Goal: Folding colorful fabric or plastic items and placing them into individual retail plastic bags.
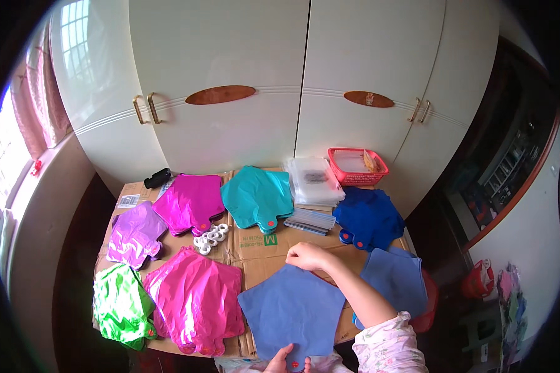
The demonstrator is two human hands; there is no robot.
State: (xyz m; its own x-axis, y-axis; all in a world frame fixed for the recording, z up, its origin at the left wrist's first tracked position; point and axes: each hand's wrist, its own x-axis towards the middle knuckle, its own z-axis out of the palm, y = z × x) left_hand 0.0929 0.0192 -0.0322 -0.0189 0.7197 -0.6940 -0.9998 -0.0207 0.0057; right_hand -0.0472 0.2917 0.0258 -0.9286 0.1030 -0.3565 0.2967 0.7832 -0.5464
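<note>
A flat, matte blue-grey star-shaped foil balloon (292, 308) is stretched out in front of me over the near edge of the cardboard. At its lower tab, marked with a red dot, my left hand (281, 360) is closed, thumb on top and fingertips at the other side. My right hand (310, 256) pinches at the balloon's top point; its fingertips are partly hidden. To the right, beyond my forearm, lies a pile of the same blue-grey balloons (395, 280). Large shiny pink balloons (196, 298) lie just left of the held one.
Around the cardboard (255, 248) lie green (123, 304), lilac (135, 233), magenta (191, 202), teal (257, 196) and dark blue balloons (370, 217). White rings (210, 238), clear plastic bags (314, 180), thin pale sticks (311, 221) and a red basket (359, 176) sit among them. White cabinets (230, 50) stand behind.
</note>
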